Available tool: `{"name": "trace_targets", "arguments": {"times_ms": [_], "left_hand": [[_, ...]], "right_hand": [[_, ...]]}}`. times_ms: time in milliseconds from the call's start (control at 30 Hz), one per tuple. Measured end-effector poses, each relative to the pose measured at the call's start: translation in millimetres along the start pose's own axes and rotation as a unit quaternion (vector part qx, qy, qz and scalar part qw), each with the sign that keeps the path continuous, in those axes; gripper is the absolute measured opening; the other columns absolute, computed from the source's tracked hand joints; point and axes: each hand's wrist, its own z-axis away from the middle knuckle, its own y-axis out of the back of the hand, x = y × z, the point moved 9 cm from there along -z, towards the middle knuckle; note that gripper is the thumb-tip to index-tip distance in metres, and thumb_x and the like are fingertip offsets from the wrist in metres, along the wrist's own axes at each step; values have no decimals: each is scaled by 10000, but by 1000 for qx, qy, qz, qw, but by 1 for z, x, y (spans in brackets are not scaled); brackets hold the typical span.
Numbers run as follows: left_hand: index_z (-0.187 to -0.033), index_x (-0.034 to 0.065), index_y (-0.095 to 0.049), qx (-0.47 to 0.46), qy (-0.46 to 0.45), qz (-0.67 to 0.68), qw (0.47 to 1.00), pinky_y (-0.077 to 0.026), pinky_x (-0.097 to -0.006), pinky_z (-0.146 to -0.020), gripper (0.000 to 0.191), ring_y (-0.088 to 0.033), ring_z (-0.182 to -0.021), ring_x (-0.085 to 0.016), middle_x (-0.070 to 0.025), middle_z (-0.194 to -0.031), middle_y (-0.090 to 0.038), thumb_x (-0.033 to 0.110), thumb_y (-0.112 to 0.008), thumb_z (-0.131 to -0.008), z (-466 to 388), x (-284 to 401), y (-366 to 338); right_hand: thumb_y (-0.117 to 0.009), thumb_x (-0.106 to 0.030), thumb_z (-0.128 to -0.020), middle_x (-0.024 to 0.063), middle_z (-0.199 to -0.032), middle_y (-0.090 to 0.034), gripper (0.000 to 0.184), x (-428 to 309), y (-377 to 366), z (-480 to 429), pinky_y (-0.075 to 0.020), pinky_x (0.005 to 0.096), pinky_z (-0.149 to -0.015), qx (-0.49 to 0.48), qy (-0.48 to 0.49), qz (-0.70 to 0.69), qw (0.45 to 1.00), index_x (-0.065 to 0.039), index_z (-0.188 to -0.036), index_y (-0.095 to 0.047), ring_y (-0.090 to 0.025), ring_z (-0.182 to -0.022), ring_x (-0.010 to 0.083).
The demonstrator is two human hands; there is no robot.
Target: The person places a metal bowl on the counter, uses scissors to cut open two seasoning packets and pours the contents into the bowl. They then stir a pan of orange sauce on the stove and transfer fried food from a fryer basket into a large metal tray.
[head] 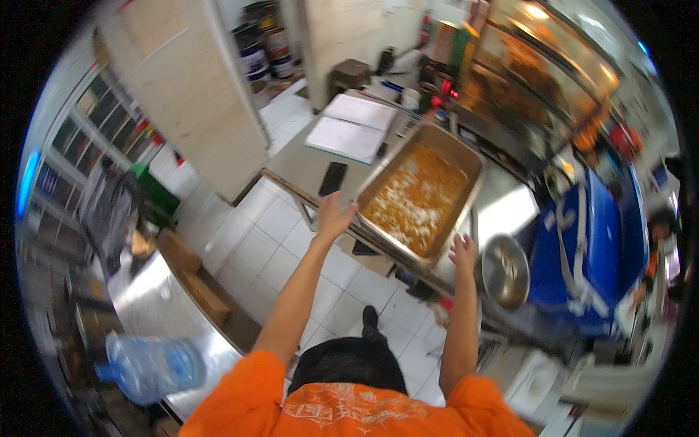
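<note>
A deep rectangular metal pan (pixel 420 196) holds orange-brown food with a whitish topping and rests at the front of the table. My left hand (pixel 334 217) is beside the pan's near left corner, fingers apart and holding nothing. On the pan's near right side, my right hand (pixel 463 252) is raised with its fingers spread and nothing in it. Whether either fingertip touches the rim cannot be told. A black phone (pixel 333 178) lies on the table just beyond my left hand. An open notebook (pixel 352 128) lies farther back.
A steel bowl (pixel 505 272) stands right of my right hand, beside a blue insulated box (pixel 579 246) with straps. A lit glass food warmer (pixel 535 82) stands behind the pan. At lower left, a large clear water bottle (pixel 155 367) lies on a steel counter (pixel 164 297).
</note>
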Motion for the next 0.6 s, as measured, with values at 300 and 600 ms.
{"name": "trace_targets", "arguments": {"times_ms": [300, 600], "left_hand": [[-1407, -41, -514, -95, 139, 40, 985, -402, -495, -1159, 619, -511, -1336, -454, -298, -1432, -535, 22, -594, -797, -11, -19, -88], [-1146, 8, -528, 104, 51, 142, 983, -458, -442, -949, 318, -544, -1077, -362, -197, -1117, -535, 98, -652, -868, 179, 57, 196]], "right_hand": [[-690, -56, -817, 175, -1205, -599, 565, -10, -22, -87, -519, 406, -883, 4, 139, 40, 989, 49, -1344, -516, -577, -1013, 281], [-745, -164, -757, 154, -1228, -614, 705, -172, -87, 127, -515, 392, -945, -313, 200, -79, 925, 46, -1386, -505, -621, -1072, 278]]}}
